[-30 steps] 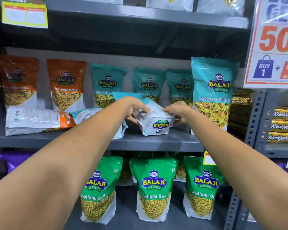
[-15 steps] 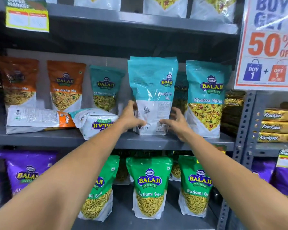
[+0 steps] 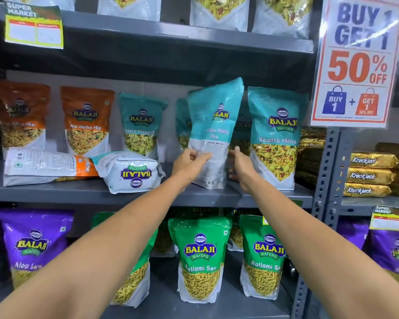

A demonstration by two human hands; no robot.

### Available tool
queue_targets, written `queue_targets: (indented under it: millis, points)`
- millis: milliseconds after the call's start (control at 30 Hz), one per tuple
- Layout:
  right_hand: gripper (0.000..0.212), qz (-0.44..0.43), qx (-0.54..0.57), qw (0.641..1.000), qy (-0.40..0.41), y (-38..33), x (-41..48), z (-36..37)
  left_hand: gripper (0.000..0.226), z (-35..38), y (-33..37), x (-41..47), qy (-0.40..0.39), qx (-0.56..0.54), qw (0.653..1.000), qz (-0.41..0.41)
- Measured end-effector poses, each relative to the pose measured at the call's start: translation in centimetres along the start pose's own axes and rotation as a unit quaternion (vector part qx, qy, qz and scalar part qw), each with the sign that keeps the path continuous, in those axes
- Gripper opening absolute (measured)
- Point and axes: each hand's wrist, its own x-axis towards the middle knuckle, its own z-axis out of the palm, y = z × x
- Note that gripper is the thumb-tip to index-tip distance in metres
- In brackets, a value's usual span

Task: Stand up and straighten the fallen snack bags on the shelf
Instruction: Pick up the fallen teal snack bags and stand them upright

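teal khatta mitha mix bag [image 3: 213, 134] stands on the grey middle shelf [image 3: 55, 192], its top leaning right, just beside an upright khatta mitha bag [image 3: 275, 139]. left hand [image 3: 189, 161] pinches its lower left edge; right hand [image 3: 241, 163] lies open against its right side. a teal bag [image 3: 129, 171] and an orange mitha mix bag [image 3: 48, 165] lie flat to the left.

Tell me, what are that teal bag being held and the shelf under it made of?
Teal bag: probably thin glossy plastic film; it creases and catches light. Shelf: looks like grey painted metal, going by its thin edge and the perforated upright.
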Motion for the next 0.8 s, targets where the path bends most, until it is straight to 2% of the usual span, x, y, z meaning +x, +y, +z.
queue_targets:
  millis: [100, 167, 200, 267, 300, 367, 433, 467, 533, 633, 700, 800]
  points:
    - [0.03, -0.031, 0.016, 0.999, 0.026, 0.2, 0.0, 0.3, 0.076, -0.8, -0.4, 0.1, -0.122, -0.014, 0.991, -0.045]
    - [0.022, -0.028, 0.039, 0.999, 0.019, 0.7, 0.3, 0.4, 0.087, -1.0, -0.9, 0.6, -0.129, 0.016, 0.991, -0.043]
    - [0.031, -0.016, 0.062, 0.998, 0.006, 0.9, 0.4, 0.3, 0.089, -1.1, -1.1, 0.9, -0.116, 0.024, 0.992, -0.04]
    - [0.063, 0.019, 0.097, 0.994, -0.039, 0.9, 0.3, -0.4, 0.093, -1.4, -1.4, 1.5, -0.125, 0.01, 0.991, -0.051]
    - [0.066, 0.031, 0.098, 0.993, -0.062, 0.7, 0.3, -0.7, 0.095, -1.6, -1.2, 1.8, -0.144, -0.012, 0.987, -0.067]
    - [0.051, 0.036, 0.071, 0.995, -0.067, 0.4, 0.4, -1.3, 0.097, -2.2, -0.4, 2.3, -0.17, -0.041, 0.98, -0.093]
    - [0.042, 0.012, 0.038, 0.999, -0.01, 0.4, 0.7, -1.6, 0.095, -2.3, 0.4, 2.9, -0.141, -0.024, 0.985, -0.098]
    - [0.042, -0.003, 0.039, 0.999, 0.005, 0.6, 0.9, -1.5, 0.089, -2.4, 0.9, 3.0, -0.121, -0.022, 0.988, -0.091]
    - [0.051, -0.008, 0.076, 0.997, -0.026, 0.7, 1.0, -1.1, 0.072, -2.3, 1.2, 3.2, -0.097, -0.063, 0.988, -0.099]
    - [0.069, 0.0, 0.086, 0.994, -0.073, 0.8, 1.0, -0.7, 0.087, -2.4, 0.2, 3.2, -0.11, -0.109, 0.979, -0.132]
    - [0.064, -0.007, 0.062, 0.995, -0.074, 1.0, 1.1, -0.9, 0.1, -2.6, -0.5, 3.2, -0.111, -0.121, 0.978, -0.128]
    - [0.046, -0.031, 0.051, 0.997, -0.057, 1.1, 0.9, -1.1, 0.091, -3.0, -0.6, 3.2, -0.132, -0.142, 0.973, -0.129]
